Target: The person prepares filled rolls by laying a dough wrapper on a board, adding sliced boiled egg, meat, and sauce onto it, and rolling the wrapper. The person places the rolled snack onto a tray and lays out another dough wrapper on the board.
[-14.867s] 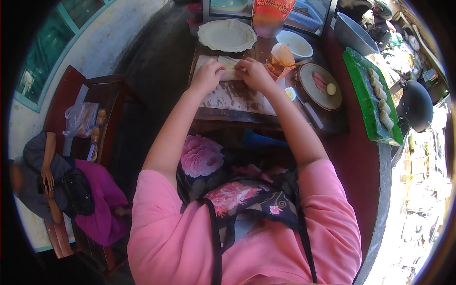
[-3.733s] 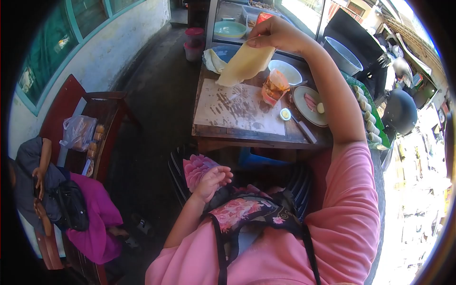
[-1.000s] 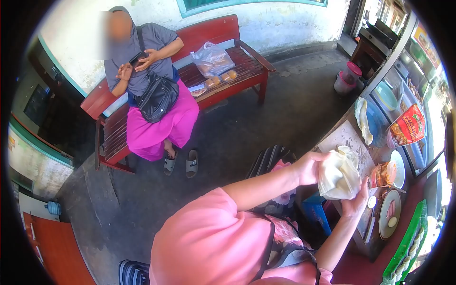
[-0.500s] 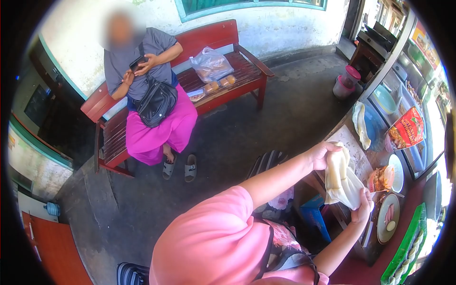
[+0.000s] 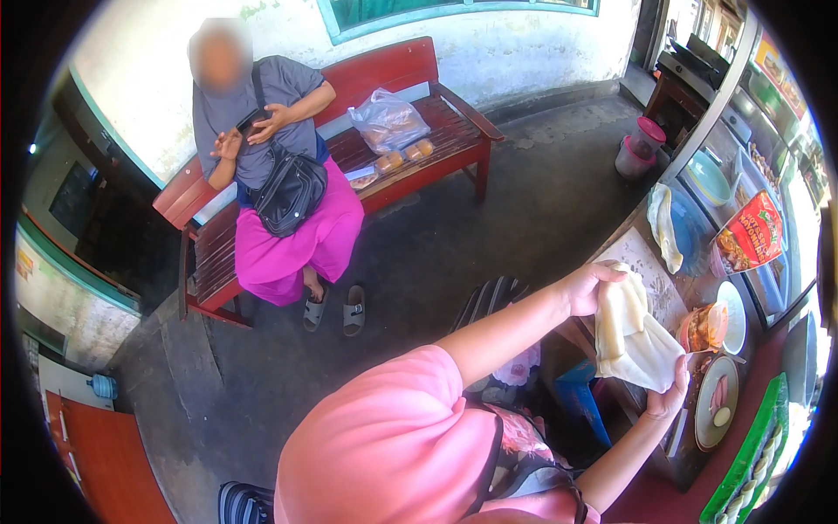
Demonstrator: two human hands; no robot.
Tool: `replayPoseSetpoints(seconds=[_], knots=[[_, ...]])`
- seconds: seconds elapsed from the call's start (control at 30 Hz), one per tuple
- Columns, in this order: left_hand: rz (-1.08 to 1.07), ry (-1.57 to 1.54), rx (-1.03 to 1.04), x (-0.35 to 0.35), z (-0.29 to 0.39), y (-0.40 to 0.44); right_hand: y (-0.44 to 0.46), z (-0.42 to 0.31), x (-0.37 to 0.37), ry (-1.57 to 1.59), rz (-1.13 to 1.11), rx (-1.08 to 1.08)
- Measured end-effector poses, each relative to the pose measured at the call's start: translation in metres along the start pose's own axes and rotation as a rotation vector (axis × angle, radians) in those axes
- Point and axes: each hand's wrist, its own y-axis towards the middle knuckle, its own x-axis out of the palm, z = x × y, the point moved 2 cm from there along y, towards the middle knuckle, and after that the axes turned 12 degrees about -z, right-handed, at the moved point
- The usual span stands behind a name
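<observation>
A pale, soft sheet of dough (image 5: 633, 336), partly folded along one side, is stretched above the work table. At its upper corner my left hand (image 5: 595, 286) pinches the edge between thumb and fingers. My right hand (image 5: 670, 393) grips the opposite lower corner. Close beside the sheet stands a tub of orange-red filling (image 5: 701, 327). Near my right hand, a plate (image 5: 705, 428) bears pink strips and a pale round piece, perhaps egg. Another pale sheet (image 5: 663, 229) hangs over a blue plate (image 5: 691, 231) farther along.
A floury board (image 5: 650, 284) lies under the sheet. Beyond it are a red mayonnaise packet (image 5: 752, 234), a white bowl (image 5: 731, 310) and a green tray (image 5: 746, 463) of pale rolls. A person (image 5: 271, 122) holding a phone sits on a red bench (image 5: 384, 74).
The sheet is spread wider and flatter towards my right hand, which has shifted slightly. My left hand stays about where it was. The seated person's hand has lifted off the phone a little.
</observation>
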Motion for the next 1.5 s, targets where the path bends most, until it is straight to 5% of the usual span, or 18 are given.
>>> replayPoseSetpoints(seconds=[1.5], knots=[[-0.018,0.023,-0.006,0.002,0.000,-0.001,-0.003,0.001,0.003,-0.021,-0.005,-0.013]])
